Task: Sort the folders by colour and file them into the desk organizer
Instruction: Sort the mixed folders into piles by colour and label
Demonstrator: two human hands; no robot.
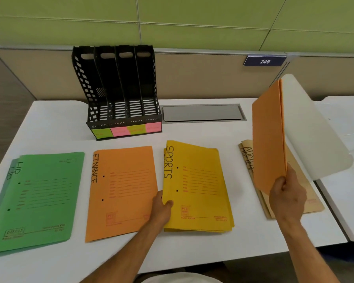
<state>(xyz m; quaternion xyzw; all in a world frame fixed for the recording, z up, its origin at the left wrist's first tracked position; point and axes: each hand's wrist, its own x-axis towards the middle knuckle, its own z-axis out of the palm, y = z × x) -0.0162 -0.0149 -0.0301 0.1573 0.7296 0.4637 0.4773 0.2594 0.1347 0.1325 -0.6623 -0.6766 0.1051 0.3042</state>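
Note:
Green folders [39, 199] marked HR lie at the left of the white desk [192, 252]. Beside them lies an orange folder [121, 190] marked FINANCE, then a yellow stack [198, 186] marked SPORTS. Tan folders [247, 158] marked ADMIN lie at the right. My left hand [161, 207] rests between the orange folder and the yellow stack, thumb on the yellow edge. My right hand [288, 193] holds an orange folder [268, 137] upright above the tan pile, with a white sheet [311, 127] curling behind it. The black desk organizer [119, 92] stands at the back, its four slots holding nothing.
Green and pink sticky notes [127, 129] line the organizer's front base. A grey cable hatch [202, 112] is set into the desk behind the yellow stack. A second white desk [347, 201] adjoins on the right. A partition with a sign reading 246 [265, 61] runs along the back.

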